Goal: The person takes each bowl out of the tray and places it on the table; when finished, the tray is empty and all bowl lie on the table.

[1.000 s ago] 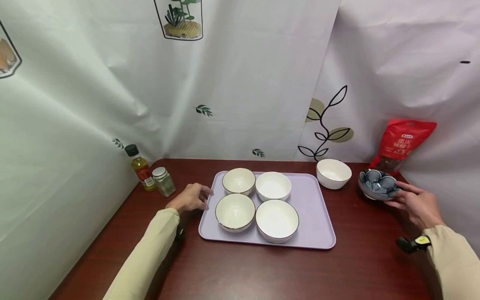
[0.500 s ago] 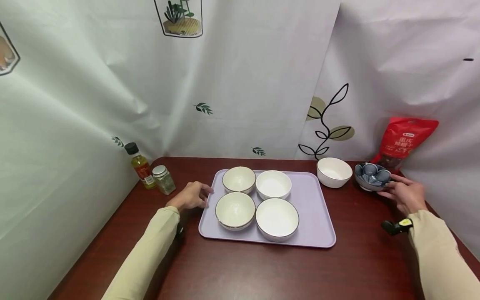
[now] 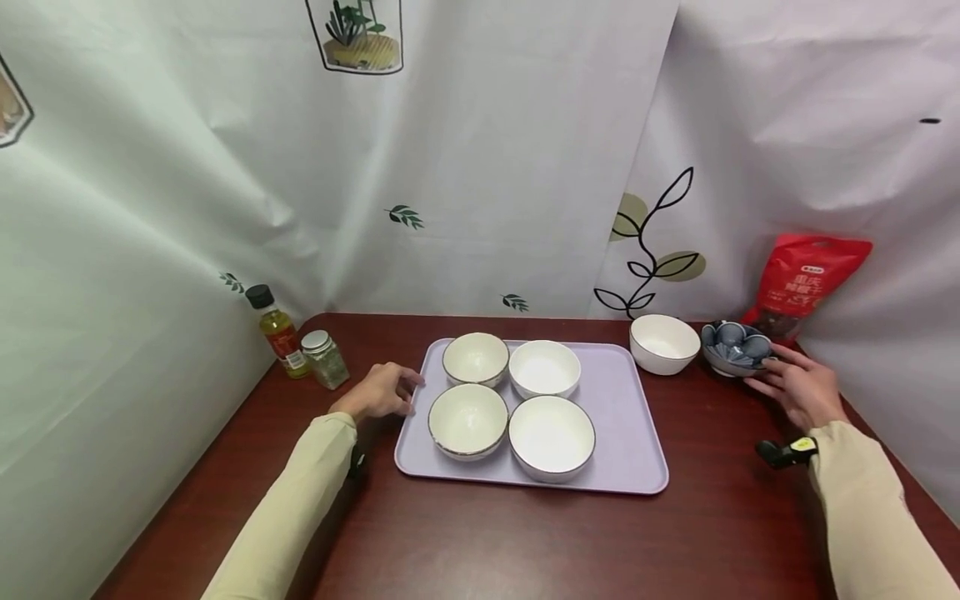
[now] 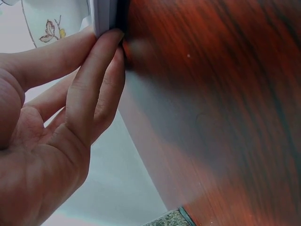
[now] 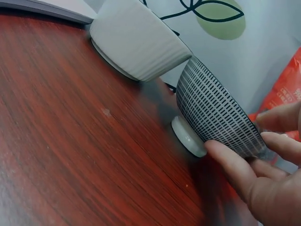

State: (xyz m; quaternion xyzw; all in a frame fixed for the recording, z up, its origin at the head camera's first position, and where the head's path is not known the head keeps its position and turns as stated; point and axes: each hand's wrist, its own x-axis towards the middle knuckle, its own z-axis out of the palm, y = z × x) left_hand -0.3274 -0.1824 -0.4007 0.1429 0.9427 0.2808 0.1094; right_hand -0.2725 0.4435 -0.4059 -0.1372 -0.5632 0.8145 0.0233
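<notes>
My right hand [image 3: 806, 390] grips the right side of a small dark-patterned bowl [image 5: 214, 108], fingers at its rim and thumb low near its foot. Several rounded blue-grey pieces [image 3: 731, 335] with fine lines lie inside; their kind is unclear. The patterned bowl stands close against a plain white bowl [image 3: 664, 344] on its left. On the other side, my left hand [image 3: 381, 390] pinches the left rim of a lilac tray [image 3: 630, 417]. On that tray sit several white bowls, among them a front right bowl [image 3: 552, 438] and a front left bowl [image 3: 468, 422].
A red food bag [image 3: 806, 283] leans on the wall curtain behind the patterned bowl. At the left stand an oil bottle [image 3: 283, 337] and a glass spice jar [image 3: 325, 360] with a metal lid. The brown table [image 3: 525, 542] ends at the curtain.
The patterned bowl has moved left in my right hand, up to the plain white bowl. My left hand has stayed at the tray's rim.
</notes>
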